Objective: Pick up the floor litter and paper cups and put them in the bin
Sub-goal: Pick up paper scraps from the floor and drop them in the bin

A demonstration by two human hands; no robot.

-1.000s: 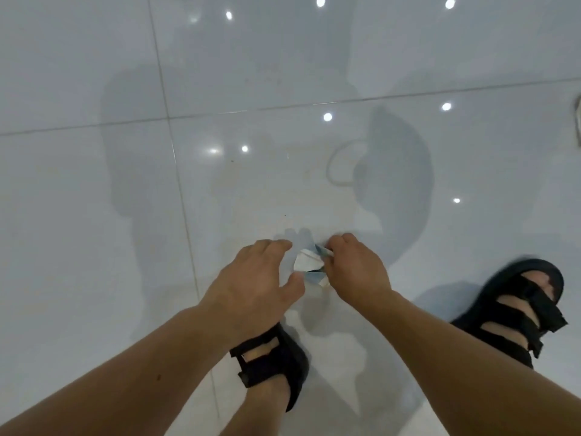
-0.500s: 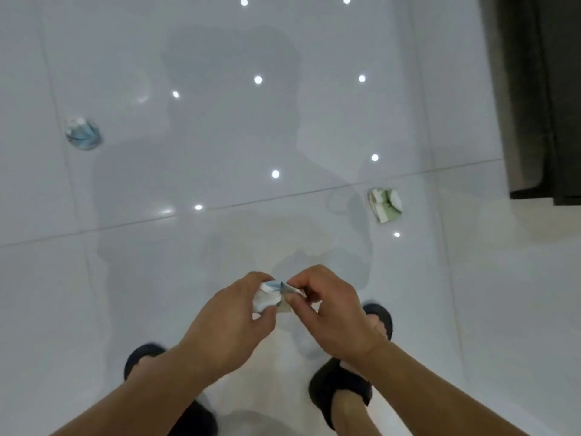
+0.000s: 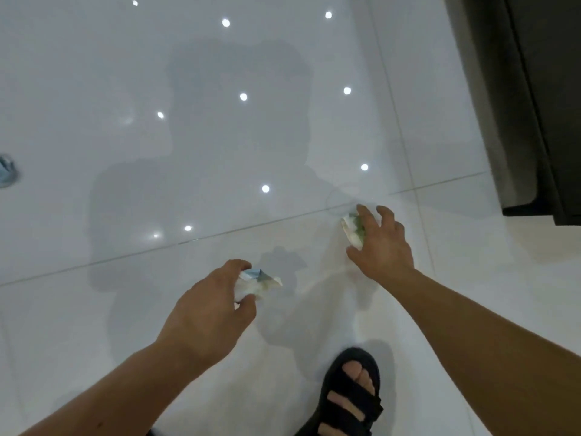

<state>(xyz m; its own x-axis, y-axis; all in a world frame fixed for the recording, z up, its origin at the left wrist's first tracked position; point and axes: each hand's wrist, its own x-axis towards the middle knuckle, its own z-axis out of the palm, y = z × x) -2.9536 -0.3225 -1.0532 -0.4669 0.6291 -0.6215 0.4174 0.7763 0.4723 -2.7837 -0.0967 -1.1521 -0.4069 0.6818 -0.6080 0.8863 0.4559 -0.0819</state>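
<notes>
At nine o'clock, a crushed blue-and-white paper cup (image 3: 6, 169) is lying at the frame's edge on the glossy white tiled floor (image 3: 94, 89), well apart from both arms. Nearer the middle, the person's left hand (image 3: 207, 313) is clamping a crumpled white-and-blue paper wad (image 3: 259, 283) between thumb and fingers, above the tiles. At two o'clock from it, the right hand (image 3: 382, 247) is spreading over a crumpled green-and-white piece of litter (image 3: 353, 229) on the floor beside a grout line, fingers apart and not closed on it. This scrap is looking light, soft and easily crushed (likely to skate on polished tile), so pinching its raised folds seems the sound grip. At five o'clock, a black sandal (image 3: 349, 401) is planted. A dark cabinet (image 3: 534, 105) is filling the one o'clock corner; no bin is showing.
</notes>
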